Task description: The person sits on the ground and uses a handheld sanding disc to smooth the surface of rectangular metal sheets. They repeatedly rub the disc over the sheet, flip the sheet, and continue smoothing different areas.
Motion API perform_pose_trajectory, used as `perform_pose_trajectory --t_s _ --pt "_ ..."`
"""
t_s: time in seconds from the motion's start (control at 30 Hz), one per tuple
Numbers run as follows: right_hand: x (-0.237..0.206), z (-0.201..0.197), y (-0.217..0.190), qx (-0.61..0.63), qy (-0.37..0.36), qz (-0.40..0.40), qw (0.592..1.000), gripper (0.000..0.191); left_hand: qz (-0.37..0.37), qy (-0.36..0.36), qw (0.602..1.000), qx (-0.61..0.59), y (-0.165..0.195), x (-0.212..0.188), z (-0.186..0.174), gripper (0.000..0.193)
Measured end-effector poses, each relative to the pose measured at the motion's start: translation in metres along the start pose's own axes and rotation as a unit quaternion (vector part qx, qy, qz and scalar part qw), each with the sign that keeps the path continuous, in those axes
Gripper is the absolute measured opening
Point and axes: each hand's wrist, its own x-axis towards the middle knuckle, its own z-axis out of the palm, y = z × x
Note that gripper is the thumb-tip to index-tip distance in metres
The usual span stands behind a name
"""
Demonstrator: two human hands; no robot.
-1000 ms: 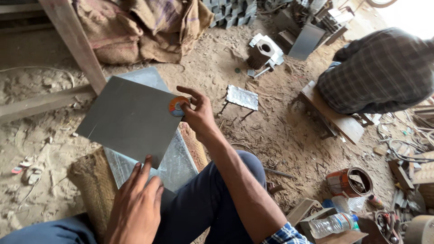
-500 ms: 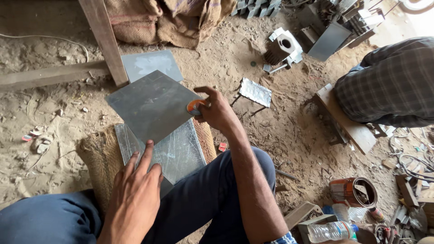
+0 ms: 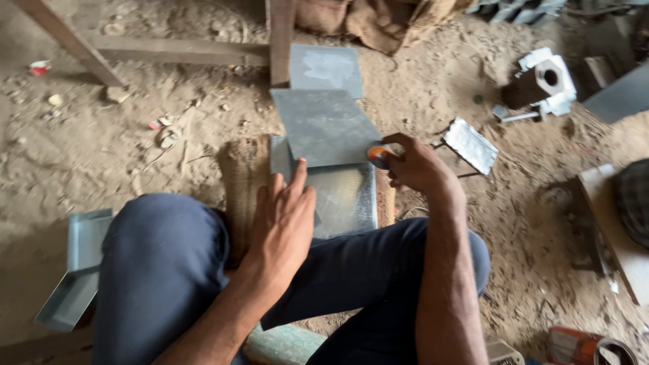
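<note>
My right hand (image 3: pixel 414 164) grips a small round orange and blue object (image 3: pixel 378 155) pressed against the right edge of a grey metal sheet (image 3: pixel 324 125). That sheet lies tilted over a second shiny sheet (image 3: pixel 345 196), which rests on a woven sack (image 3: pixel 243 182) in front of my knees. My left hand (image 3: pixel 284 220) lies flat with fingers spread on the near edge of the lower sheet. Another flat sheet (image 3: pixel 326 67) lies on the sand just beyond.
A folded metal tray (image 3: pixel 78 270) sits at my left knee. Wooden beams (image 3: pixel 169 49) cross the far sand. A small shiny plate on wire legs (image 3: pixel 471 144) and a white block with a hole (image 3: pixel 546 82) stand to the right. A rusty tin (image 3: pixel 588 346) is near right.
The view has swung left and down. The upper sheet has dropped from being held up to lying low over the lower sheet. My left hand has slid forward onto the sheet.
</note>
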Motion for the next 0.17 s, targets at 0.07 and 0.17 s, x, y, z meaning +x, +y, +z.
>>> perform_pose_trajectory --t_s 0.07,0.17 --pt "-0.0037 -0.0015 -0.0013 0.004 0.007 0.008 1.000 0.043 -0.022 -0.063 0.998 -0.014 0.0000 0.0000 0.0003 0.016" --pt "0.0001 -0.0027 0.0014 0.045 0.046 0.021 0.998 0.050 0.009 -0.093 0.994 0.059 -0.0015 0.0004 -0.0022 0.021"
